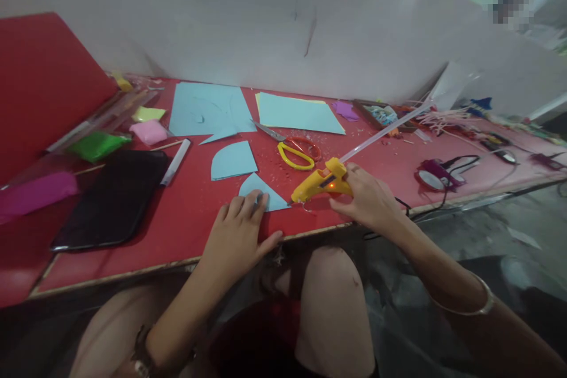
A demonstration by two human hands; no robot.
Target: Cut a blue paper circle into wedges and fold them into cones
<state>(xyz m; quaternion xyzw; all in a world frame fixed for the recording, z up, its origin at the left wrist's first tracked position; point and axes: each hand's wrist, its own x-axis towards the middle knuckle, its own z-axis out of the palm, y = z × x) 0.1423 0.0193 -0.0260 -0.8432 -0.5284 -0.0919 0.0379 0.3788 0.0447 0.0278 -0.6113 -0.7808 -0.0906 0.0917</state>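
My right hand [370, 198] is wrapped round the handle of a yellow hot glue gun [321, 183], whose small orange light is lit. A long clear glue stick [385, 132] juts out of its back end. The gun's nozzle is at the right tip of a light blue paper piece [275, 199]. My left hand [241, 227] lies on that piece, fingers stretched out and thumb apart. Just beyond it is another blue paper piece [234, 161] with a rounded corner. Scissors [292, 150] with one yellow and one red handle lie open behind the glue gun.
Blue sheets [208, 107] and a second paper stack [296, 112] lie along the wall. To the left are a black phone-like slab [117, 201], a white marker-like stick [176, 162] and green [100, 146] and pink packets. A purple-and-white roll [432, 179] and cables are at right.
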